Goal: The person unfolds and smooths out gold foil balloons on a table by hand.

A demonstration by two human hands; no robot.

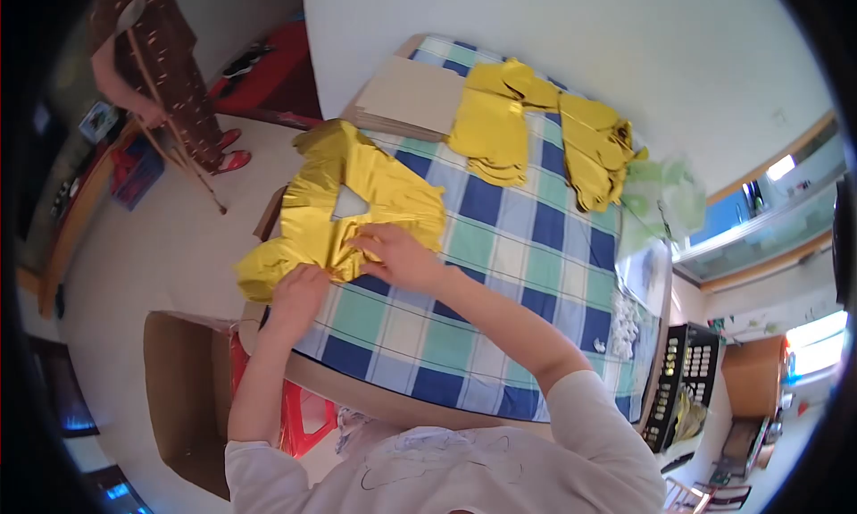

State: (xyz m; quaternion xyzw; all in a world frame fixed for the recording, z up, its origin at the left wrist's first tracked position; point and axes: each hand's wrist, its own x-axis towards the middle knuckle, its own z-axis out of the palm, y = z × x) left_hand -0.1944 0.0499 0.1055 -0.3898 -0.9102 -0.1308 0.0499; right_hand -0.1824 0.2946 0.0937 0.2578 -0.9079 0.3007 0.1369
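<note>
A flat, crinkled gold foil balloon [308, 188] lies over the left end of the bed-like table, with a roughly triangular opening near its middle. My left hand [302, 295] has its fingers closed on the lower edge of the foil. Just right of it, my right hand [400, 257] pinches a gathered fold of the same balloon below the opening. Further back on the checked cloth [500, 335] lie more folded gold foil balloons [491, 130] and a second pile of them [594, 148].
Beige cardboard sheets [406, 94] are stacked at the back. An open cardboard box [183, 389] stands on the floor near a red stool [308, 416]. A green-white plastic bag [665, 201] and black crate [683, 380] are at right. Another person [152, 58] stands back left with a crutch [183, 161].
</note>
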